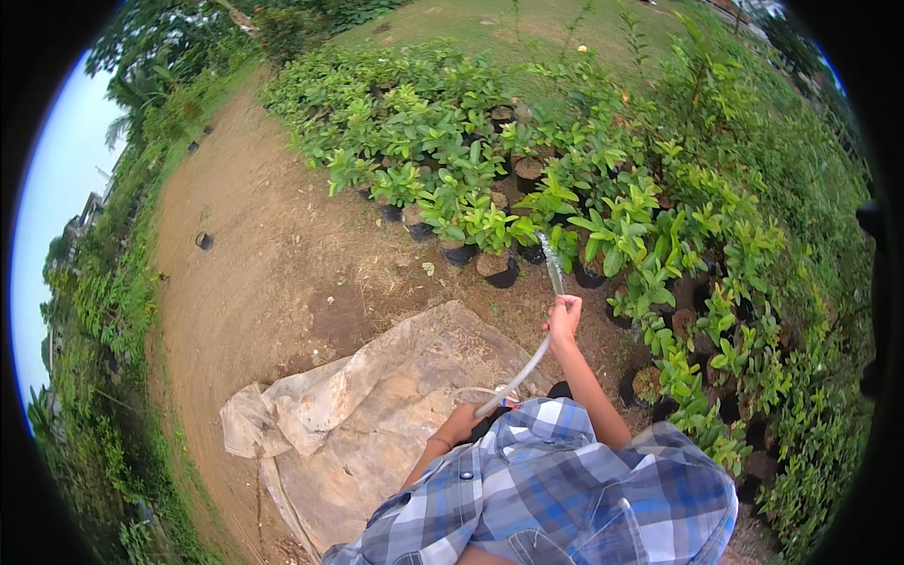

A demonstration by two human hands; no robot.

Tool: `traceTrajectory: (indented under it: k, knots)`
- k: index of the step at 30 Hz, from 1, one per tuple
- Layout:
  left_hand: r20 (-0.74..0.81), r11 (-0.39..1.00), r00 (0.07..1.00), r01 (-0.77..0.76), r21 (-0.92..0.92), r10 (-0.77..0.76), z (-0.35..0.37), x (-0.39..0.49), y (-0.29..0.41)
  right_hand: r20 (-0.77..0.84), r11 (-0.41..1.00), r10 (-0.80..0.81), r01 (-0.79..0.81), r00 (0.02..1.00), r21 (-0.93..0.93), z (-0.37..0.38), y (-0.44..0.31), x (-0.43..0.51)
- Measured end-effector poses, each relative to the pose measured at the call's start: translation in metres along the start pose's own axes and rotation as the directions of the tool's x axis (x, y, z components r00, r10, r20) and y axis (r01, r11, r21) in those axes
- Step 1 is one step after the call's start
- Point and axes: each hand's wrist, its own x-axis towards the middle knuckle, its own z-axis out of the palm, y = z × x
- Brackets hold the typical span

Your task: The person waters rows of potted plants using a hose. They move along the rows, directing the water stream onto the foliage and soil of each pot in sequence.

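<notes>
My right hand point(564, 319) grips the outlet end of a pale flexible hose point(522, 376), with its fingers closed around it. Water point(553, 265) streams from the hose end towards leafy potted seedlings point(494, 224) in black grow bags. Lower and to the left, my left hand point(462, 421) is closed around the same hose, close to my body. The hose curves between the two hands. One black grow bag with soil point(498, 268) stands just left of the water stream.
A dirty, creased tarpaulin point(402, 395) lies on the ground in front of me. A bare dirt path point(233, 282) runs along the left, with a small black pot point(203, 241) on it. More bagged plants point(678, 325) stand at the right, and grass point(452, 18) lies beyond.
</notes>
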Motion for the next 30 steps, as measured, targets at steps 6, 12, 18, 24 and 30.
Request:
traceTrajectory:
  k: [6, 12, 18, 24, 30]
  knots:
    - [-0.084, 0.992, 0.988, -0.125, 0.028, 0.127, 0.018, -0.019, 0.018, 0.079, 0.999, 0.032, -0.035, 0.996, 0.040, -0.015, -0.002, 0.002]
    - [-0.154, 0.997, 0.987, 0.049, 0.053, -0.040, 0.046, -0.026, 0.018, 0.124, 0.999, 0.013, -0.017, 0.992, 0.032, -0.028, -0.014, -0.006]
    - [-0.338, 0.989, 0.930, -0.131, 0.064, 0.145, 0.097, -0.044, 0.026, 0.207, 0.999, 0.026, -0.019, 0.978, -0.036, -0.050, -0.037, -0.023]
    - [-0.214, 0.957, 0.950, 0.174, -0.233, -0.225, 0.117, -0.089, 0.086, 0.247, 1.000, -0.012, 0.016, 0.969, -0.011, -0.076, -0.047, -0.043]
    - [-0.294, 0.984, 0.956, -0.066, -0.167, 0.014, 0.124, -0.103, 0.110, 0.216, 0.999, 0.011, 0.000, 0.976, -0.052, -0.097, -0.060, -0.060]
